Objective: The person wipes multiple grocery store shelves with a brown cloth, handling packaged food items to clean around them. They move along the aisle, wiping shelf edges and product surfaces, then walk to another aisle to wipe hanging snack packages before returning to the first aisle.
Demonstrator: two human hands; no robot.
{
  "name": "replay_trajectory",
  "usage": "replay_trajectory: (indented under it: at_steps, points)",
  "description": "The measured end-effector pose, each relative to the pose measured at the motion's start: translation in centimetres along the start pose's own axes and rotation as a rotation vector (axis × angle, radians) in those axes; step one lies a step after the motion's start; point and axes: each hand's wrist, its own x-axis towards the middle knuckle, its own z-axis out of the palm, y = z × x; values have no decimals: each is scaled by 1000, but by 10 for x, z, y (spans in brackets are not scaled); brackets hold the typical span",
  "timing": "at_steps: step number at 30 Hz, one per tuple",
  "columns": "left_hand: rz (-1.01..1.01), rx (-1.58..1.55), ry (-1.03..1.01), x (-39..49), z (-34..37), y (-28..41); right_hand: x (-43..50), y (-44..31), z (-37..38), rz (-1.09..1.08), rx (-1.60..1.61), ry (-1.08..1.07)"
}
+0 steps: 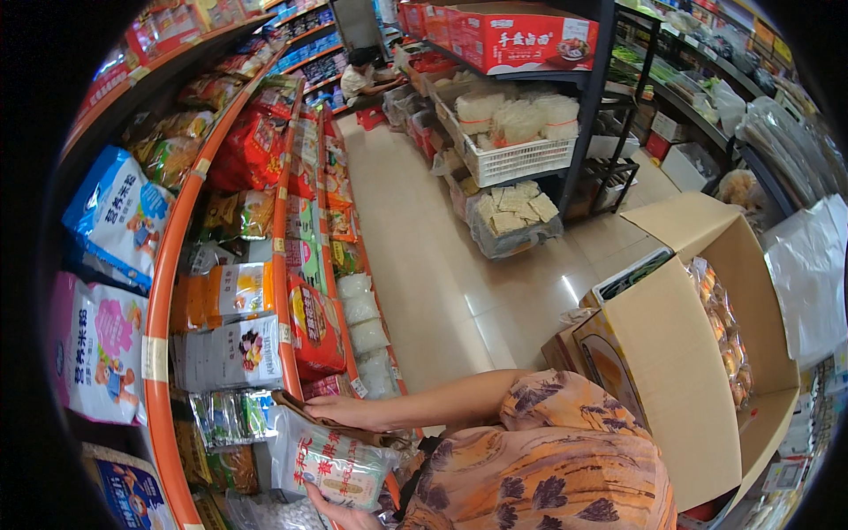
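Observation:
My left hand [341, 513], partly cut off by the bottom edge, holds a clear plastic packet [338, 464] with red printing, its thumb on the front. My right hand [341, 411] is just above, its fingers over the edge of a brown bag or carton [384, 439] that lies behind the packet; most of this brown thing is hidden. Both hands are at the shelf front. Beside the packet on the shelf lie silver-green foil packets [235, 417] and a grey-white pouch [232, 352]. White round pieces in clear plastic [278, 510] lie below it.
Shelves with orange edges [156, 331] full of bagged food run along the left. An open cardboard carton [676, 371] with wrapped goods stands at the right. Across the tiled aisle [424, 265] is a rack with a white plastic crate [523, 159] of dried noodles. Another person [361, 83] is low down at the far end.

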Motion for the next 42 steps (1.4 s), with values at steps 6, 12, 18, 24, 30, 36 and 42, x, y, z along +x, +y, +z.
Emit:
replay_trajectory:
  at_steps: [6,12,18,24,30,36,42]
  points:
    - [-58,-63,72,9,2,-17,1,24,-24,22,-144,7]
    - [-95,-27,67,12,-12,-42,7,31,-28,56,-371,153]
    - [-236,-263,156,18,6,-25,-2,22,-29,-180,-581,296]
    - [-702,-917,331,48,0,-12,-10,-42,-12,-550,-975,286]
    - [-682,-916,426,55,3,-3,-38,-38,28,-828,-1728,-7]
    - [-794,-1043,270,50,-40,-5,-65,-28,59,-975,-1724,-520]
    - [-609,-883,412,27,-40,-3,-44,-35,68,-1047,-1686,-347]
